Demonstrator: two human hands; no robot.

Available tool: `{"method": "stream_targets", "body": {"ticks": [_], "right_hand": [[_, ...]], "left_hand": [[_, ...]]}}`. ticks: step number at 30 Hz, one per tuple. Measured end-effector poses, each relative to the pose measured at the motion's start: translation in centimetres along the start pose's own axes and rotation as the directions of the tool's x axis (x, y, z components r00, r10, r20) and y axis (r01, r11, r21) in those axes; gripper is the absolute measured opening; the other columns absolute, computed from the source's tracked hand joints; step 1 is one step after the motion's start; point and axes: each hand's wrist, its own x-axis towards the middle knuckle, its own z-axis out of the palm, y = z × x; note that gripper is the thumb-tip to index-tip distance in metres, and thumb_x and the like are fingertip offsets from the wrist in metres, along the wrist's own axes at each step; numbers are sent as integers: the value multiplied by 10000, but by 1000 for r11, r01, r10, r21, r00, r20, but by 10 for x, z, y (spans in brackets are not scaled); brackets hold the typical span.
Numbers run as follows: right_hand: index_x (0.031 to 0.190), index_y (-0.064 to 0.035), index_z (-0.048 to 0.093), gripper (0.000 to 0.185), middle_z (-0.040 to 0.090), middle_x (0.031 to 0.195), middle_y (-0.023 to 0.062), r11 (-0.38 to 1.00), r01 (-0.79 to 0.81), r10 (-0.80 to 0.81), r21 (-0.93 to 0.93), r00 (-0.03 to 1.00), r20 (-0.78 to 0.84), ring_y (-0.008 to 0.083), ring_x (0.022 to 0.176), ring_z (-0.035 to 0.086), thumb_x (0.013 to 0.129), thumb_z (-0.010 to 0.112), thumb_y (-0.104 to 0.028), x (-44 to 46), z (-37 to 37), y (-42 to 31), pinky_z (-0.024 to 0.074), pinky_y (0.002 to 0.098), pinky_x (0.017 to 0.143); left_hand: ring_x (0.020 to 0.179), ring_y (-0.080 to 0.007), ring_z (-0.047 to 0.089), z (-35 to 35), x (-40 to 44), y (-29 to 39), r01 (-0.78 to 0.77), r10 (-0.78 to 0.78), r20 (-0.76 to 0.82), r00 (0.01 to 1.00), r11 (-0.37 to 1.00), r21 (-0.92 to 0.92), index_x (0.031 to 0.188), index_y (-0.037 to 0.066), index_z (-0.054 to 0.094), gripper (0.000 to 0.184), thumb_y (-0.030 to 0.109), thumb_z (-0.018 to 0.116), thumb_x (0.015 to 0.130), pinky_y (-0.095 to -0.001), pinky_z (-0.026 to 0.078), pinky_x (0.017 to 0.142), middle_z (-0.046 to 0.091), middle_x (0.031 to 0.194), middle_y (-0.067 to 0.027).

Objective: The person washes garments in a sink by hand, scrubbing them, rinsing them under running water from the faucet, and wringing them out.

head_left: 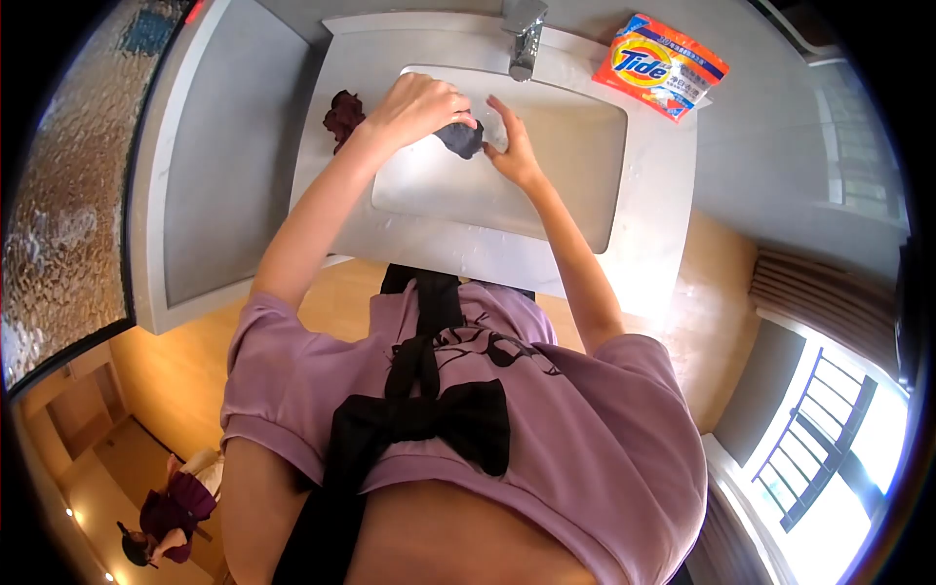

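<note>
Over the left part of the white sink basin (pixel 565 166), my left hand (pixel 421 109) has its fingers closed on a dark, bunched-up cloth (pixel 461 139). My right hand (pixel 512 141) is just to the right of the cloth, thumb and fingers spread apart, the thumb close to the cloth's edge. It holds nothing that I can see. A crumpled dark red cloth (pixel 343 119) lies on the counter to the left of the basin, beside my left wrist.
The chrome faucet (pixel 525 49) stands at the basin's back edge. An orange Tide bag (pixel 661 65) lies on the counter's back right corner. Textured glass (pixel 73 185) is at the far left. Another person (pixel 174 512) shows at the lower left.
</note>
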Motion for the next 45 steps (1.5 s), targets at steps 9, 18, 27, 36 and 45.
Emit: {"method": "stream_targets", "body": {"ticks": [9,18,27,36,45], "right_hand": [[1023,-9,551,328,625,816,119,988,-96,61,124,964,260,229,689,562,716,611,-108,19,-13,-17,447,307,664],[864,-44,549,142,568,759,155,976,95,-88,-195,995,46,342,736,539,837,503,-176,7,-67,-52,427,384,641],[763,-37,560,301,558,706,129,872,248,-200,-422,967,157,336,662,536,826,529,-330,13,-108,-41,431,387,582],[742,10,567,418,505,594,135,979,-92,104,-183,993,56,229,541,471,805,555,-403,26,-117,-30,393,319,546],[764,-10,581,408,481,554,68,916,90,16,-392,966,259,169,498,457,710,669,-405,34,-145,-53,397,293,509]], "left_hand": [[733,-184,544,-38,8,1,-201,230,-196,953,967,158,733,68,600,114,181,591,740,-281,404,674,571,691,-22],[807,-255,543,-16,-19,-5,219,-192,130,973,945,-243,870,-8,538,139,100,526,784,-329,412,729,571,852,-119],[770,-94,503,-18,0,-11,544,-388,430,815,259,-798,817,60,548,137,185,507,778,-245,379,741,522,771,17],[710,-81,479,-26,25,-29,419,-471,331,818,93,-903,710,88,568,156,220,493,744,-256,376,632,520,724,23],[738,-76,480,-36,26,-38,360,-594,329,735,-69,-930,822,100,584,172,230,500,746,-233,362,641,535,811,37]]}}
